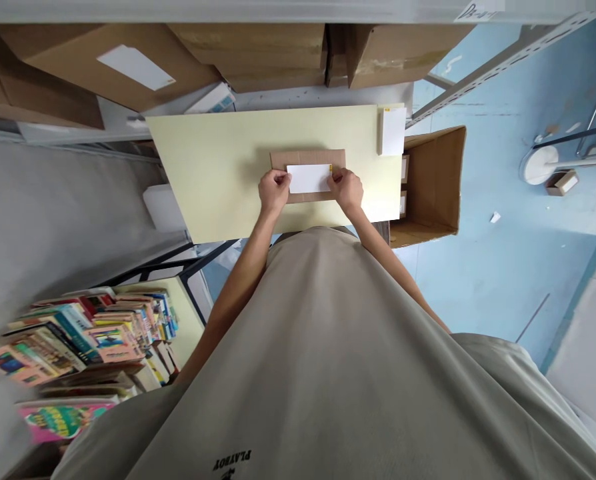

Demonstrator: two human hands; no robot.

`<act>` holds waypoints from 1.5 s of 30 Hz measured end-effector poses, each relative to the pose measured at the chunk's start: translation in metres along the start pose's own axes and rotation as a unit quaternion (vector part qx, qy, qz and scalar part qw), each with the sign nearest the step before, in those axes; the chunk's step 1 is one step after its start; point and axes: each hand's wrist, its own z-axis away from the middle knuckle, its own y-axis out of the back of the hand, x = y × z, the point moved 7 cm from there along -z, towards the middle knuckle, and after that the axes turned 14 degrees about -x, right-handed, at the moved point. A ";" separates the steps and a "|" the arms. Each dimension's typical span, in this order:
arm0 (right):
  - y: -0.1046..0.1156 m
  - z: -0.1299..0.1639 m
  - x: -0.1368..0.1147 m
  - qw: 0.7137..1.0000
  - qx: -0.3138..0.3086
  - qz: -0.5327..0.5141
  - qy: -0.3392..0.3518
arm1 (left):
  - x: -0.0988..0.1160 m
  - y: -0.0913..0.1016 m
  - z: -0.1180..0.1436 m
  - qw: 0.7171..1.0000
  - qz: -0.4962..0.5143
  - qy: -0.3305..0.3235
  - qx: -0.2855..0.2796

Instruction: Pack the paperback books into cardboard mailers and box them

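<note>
Your shirt front fills the lower half of the view, and beyond it your two forearms reach out to a pale yellow table. On that table, near its front edge, lies a flat brown cardboard mailer with a white label resting across its middle.

Your left hand pinches the label's left edge between thumb and fingertips, and your right hand pinches the right edge, where a small yellow tab shows just above your thumb. Both hands are closed on the label; whether it is already stuck down or only held against the card, you cannot tell from here.

To do this well, as it seems to me, keep the label's long edges parallel with the mailer's long edges and keep equal brown margins above and below. Hold both ends taut so the sheet stays flat, then press from the centre outward rather than from one corner, which could trap a crease.

A stack of white slips sits at the table's far right corner, with an open cardboard box just beside the table and books piled low on your left.
</note>
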 end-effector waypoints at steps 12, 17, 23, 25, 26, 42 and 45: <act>0.003 0.005 -0.001 0.999 -0.025 0.025 -0.022 | -0.001 0.000 0.000 1.000 0.009 0.002 0.006; 0.001 0.016 -0.013 0.994 -0.027 0.081 0.061 | 0.001 0.001 0.000 1.000 0.004 0.009 0.010; -0.007 0.023 -0.024 0.985 -0.064 0.129 0.096 | 0.000 0.002 -0.001 1.000 -0.005 -0.003 0.001; -0.012 0.023 -0.028 0.981 -0.075 0.142 0.106 | -0.002 0.001 -0.002 1.000 -0.012 -0.004 -0.002; -0.015 0.024 -0.030 0.979 -0.080 0.148 0.113 | -0.003 0.001 -0.003 1.000 -0.014 -0.003 -0.003; -0.049 0.014 -0.071 0.961 -0.113 0.207 0.145 | -0.002 -0.001 -0.003 1.000 -0.003 -0.007 -0.002; -0.060 0.027 -0.086 0.945 -0.144 0.243 0.163 | -0.001 0.001 -0.002 1.000 -0.010 0.004 -0.008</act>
